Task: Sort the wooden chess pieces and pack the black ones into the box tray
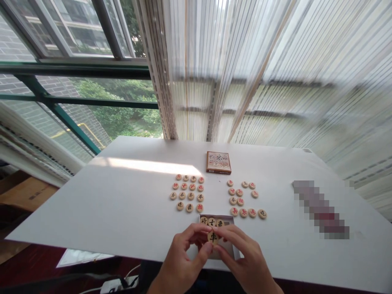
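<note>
Between the fingertips of my left hand [183, 258] and my right hand [246, 255] is a round wooden Chinese chess piece [212, 238] with a black character, its face turned up toward me. Both hands pinch it over an open shallow box [237, 252] at the near table edge. Three black-marked pieces lie in a row at the box's far end, among them a middle piece [212, 221]; my hands hide part of the inside. Beyond the box on the left, several pieces [190, 195] form rows of red and black characters. More pieces [240, 201] lie in looser rows on the right.
A printed Chinese chess box lid [218, 162] lies farther back on the white table [137, 204]. At the right is a pixelated, blurred-out object [321, 212]. Curtains [245, 102] and a window stand behind. A cardboard box [27, 194] and a power strip [118, 284] are below the table's left side.
</note>
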A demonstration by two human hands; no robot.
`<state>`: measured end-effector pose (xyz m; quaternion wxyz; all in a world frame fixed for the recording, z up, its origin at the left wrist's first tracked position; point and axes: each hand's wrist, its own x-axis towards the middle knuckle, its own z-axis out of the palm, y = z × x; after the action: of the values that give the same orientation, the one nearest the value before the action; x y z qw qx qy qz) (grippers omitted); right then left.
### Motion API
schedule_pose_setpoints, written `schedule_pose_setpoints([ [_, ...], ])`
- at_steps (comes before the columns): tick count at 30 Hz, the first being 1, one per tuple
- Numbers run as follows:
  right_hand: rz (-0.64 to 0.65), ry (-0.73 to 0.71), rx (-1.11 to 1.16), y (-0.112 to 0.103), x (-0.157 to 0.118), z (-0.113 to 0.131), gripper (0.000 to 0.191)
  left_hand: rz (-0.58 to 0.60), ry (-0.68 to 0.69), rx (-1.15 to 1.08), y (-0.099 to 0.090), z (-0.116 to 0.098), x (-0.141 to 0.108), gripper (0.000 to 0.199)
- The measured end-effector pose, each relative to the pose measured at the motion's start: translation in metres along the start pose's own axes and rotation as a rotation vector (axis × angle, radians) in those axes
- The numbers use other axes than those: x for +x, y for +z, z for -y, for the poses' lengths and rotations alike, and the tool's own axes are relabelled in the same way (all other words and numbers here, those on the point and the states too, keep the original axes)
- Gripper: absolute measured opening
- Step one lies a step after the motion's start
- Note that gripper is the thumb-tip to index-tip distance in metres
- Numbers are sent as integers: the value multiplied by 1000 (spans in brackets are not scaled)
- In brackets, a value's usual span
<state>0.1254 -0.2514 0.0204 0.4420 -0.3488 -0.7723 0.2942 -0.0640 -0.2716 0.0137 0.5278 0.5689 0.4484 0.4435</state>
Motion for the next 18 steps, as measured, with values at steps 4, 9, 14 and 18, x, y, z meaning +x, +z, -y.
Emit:
schedule_pose_setpoints([
  [4, 18, 31, 26, -1, -1, 1, 43, 8, 21, 25, -2, 2, -1, 23],
  [9, 36, 143, 112, -2, -2, 4, 35, 3, 64, 151, -3, 4, -1, 23],
  [14, -15, 212, 222, -4, -6, 1, 26, -16, 147, 285, -11, 11, 3, 22],
  [18, -46, 316, 352, -7, -6, -6, 20, -52, 224, 421, -21, 16, 8, 18],
])
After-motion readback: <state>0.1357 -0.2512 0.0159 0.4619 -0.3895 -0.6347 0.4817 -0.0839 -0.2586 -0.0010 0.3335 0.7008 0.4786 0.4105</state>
